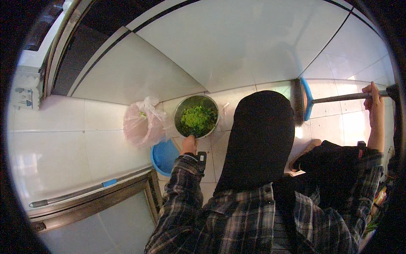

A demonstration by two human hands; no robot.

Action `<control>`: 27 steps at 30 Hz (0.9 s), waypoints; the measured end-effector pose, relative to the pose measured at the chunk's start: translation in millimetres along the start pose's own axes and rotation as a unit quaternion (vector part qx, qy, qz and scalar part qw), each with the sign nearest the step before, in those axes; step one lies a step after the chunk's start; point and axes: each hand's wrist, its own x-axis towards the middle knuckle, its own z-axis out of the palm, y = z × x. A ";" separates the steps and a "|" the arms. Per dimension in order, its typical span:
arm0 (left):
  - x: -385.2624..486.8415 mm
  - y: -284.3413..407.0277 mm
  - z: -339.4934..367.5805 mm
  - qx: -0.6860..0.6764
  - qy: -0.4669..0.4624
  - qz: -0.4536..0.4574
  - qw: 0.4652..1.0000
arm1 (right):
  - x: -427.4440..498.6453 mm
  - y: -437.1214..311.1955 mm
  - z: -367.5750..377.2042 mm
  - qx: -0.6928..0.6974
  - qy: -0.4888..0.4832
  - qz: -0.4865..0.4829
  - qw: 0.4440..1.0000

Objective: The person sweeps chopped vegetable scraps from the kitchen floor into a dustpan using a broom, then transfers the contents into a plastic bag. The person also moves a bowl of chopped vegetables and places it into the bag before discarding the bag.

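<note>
My left hand [189, 144] is closed at the near rim of a round metal basin [217, 122]; its fingertips are partly hidden. Leafy green vegetables [199, 116] lie inside the basin. On the right, my right hand [372, 98] grips the grey handle [342, 97] of a broom. The broom's blue head [307, 99] and dark bristles [298, 103] stand near the base of the tiled wall. A pinkish plastic bag [142, 123] with a bit of green in it sits left of the basin.
A blue round tub [165, 157] is just left of my left forearm. A pole with a blue band [109, 183] lies along a metal door frame [95, 203] at lower left. A large black cloth-covered form [260, 139] hides the middle of the floor.
</note>
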 end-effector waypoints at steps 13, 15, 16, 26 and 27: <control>-23.0 10.6 4.1 -0.099 0.096 -0.004 0.990 | -8.1 -4.3 -9.3 0.034 -0.027 -0.013 0.999; -32.7 11.4 12.1 -0.180 0.072 -0.049 0.980 | -7.5 -5.7 -10.5 0.023 -0.039 -0.016 0.999; -35.3 9.7 16.0 -0.237 0.055 -0.070 0.968 | -7.0 -6.4 -11.4 0.013 -0.041 -0.017 0.999; -29.6 -62.1 100.2 -0.835 0.050 -0.253 0.485 | -5.8 -2.5 -5.7 0.006 -0.021 -0.031 0.999; -28.2 -71.0 109.7 -0.845 0.018 -0.239 0.479 | -5.3 -2.4 -5.1 0.008 -0.014 -0.020 1.000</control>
